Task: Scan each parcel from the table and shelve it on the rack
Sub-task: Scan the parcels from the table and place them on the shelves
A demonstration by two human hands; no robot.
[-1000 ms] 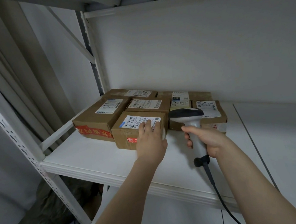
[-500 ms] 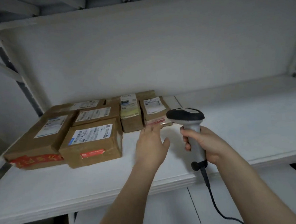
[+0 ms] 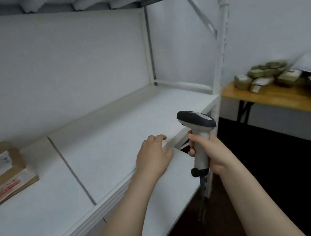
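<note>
Parcels wait in a blurred heap on the wooden desk beyond the rack's right end, piled from its near left corner back toward the wall, so most of the job looks to be left. One brown parcel with a white label already lies on the rack shelf at its left end, cut off by the edge of view; whether more sit past it I cannot tell.

The left hand holds nothing, its fingers loosely bent over the shelf's front edge toward the right corner. The right hand grips the handle of a barcode scanner just off that edge, with the cable hanging below.

Right of the brown parcel the shelf board lies bare to its end, leaving plenty of room. The white corner post stands between shelf and desk, and I judge the trailing cable could catch on it.
</note>
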